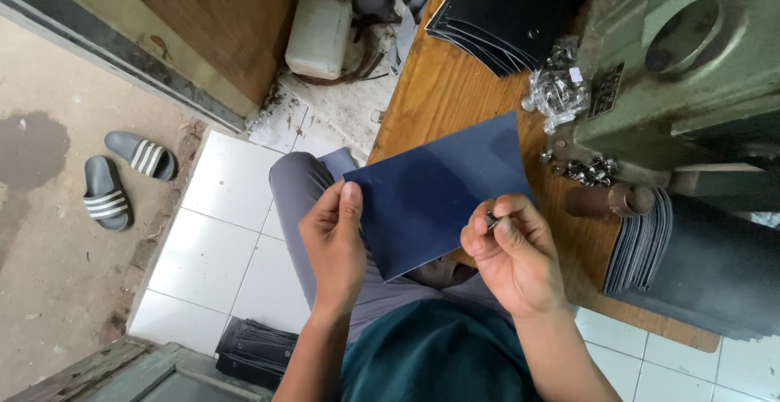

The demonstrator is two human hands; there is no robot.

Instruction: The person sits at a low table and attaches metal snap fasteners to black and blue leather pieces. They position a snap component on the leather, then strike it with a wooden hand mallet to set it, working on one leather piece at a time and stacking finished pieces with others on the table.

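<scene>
I hold a dark blue flat sheet (439, 191) over my lap. My left hand (335, 243) pinches its left edge, thumb on top. On the sheet's right side, my right hand (512, 252) is closed around a small metal fastener (492, 221) and presses it against the sheet. Loose metal fasteners (589, 170) lie on the wooden bench (443, 93) beside the green press machine (682, 60).
A stack of dark sheets (512, 8) lies at the bench's far end, another stack (699, 264) at the right. A clear bag of fasteners (556, 85) sits by the machine. Two grey sandals (122, 178), a white jug (319, 32) and folded dark pieces (256, 349) are on the floor.
</scene>
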